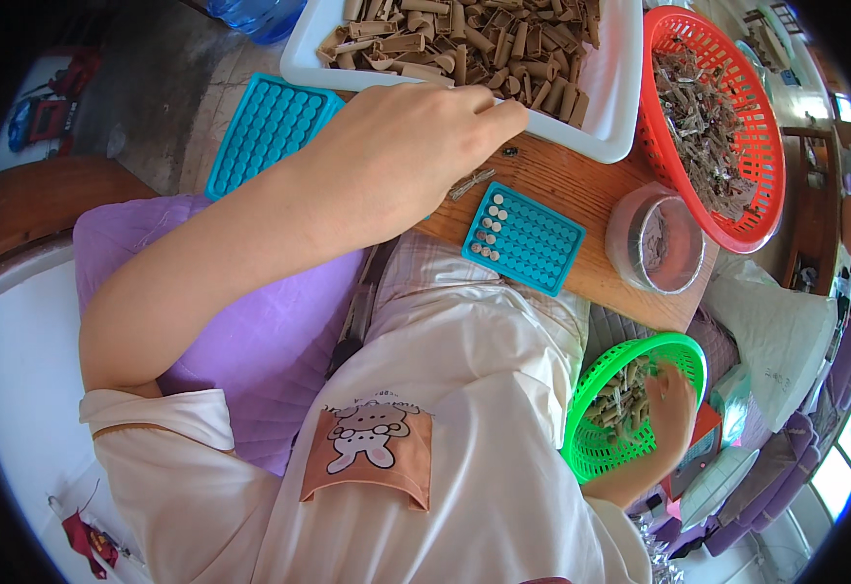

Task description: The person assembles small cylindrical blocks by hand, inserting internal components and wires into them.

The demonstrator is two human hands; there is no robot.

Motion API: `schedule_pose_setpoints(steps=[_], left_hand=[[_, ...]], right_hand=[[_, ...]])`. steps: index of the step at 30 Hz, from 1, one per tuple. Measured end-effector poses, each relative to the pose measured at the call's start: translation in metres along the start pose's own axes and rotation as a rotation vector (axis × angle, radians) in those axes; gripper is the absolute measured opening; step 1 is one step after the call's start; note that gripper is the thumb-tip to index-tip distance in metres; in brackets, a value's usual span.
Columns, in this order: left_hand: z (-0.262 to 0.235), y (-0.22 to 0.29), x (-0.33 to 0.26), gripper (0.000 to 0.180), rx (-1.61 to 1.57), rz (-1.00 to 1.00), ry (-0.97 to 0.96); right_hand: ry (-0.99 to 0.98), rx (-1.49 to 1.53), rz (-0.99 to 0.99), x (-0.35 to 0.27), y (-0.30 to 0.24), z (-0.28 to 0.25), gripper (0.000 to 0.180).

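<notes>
Bare worktop point(581, 195) strip between blue tray point(524, 238) and white tray point(609, 117); round tub point(656, 243) blocks at three o'clock, red basket point(713, 127) beyond.

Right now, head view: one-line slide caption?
Left hand reaches the white tray; right hand dips into the green basket.

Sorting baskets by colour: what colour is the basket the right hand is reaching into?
Bright green basket, right hand in it; head view.
</notes>
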State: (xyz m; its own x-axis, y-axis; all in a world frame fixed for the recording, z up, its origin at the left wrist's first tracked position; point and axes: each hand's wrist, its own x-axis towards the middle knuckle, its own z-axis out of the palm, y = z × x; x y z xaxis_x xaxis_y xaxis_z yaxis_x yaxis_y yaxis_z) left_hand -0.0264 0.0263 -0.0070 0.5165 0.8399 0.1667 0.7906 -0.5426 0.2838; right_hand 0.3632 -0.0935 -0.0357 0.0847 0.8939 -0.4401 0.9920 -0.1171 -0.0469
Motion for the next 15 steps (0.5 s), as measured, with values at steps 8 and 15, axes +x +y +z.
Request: schedule_pose_setpoints(steps=[8, 15], left_hand=[[-0.004, 0.002, -0.001, 0.026, 0.108, -0.084, -0.328], [-0.007, 0.008, -0.004, 0.027, 0.064, -0.135, -0.473]], right_hand=[[0.338, 0.325, -0.595, 0.129, -0.21, 0.024, 0.025], [0.461, 0.382, -0.634, 0.157, -0.233, 0.044, 0.017]])
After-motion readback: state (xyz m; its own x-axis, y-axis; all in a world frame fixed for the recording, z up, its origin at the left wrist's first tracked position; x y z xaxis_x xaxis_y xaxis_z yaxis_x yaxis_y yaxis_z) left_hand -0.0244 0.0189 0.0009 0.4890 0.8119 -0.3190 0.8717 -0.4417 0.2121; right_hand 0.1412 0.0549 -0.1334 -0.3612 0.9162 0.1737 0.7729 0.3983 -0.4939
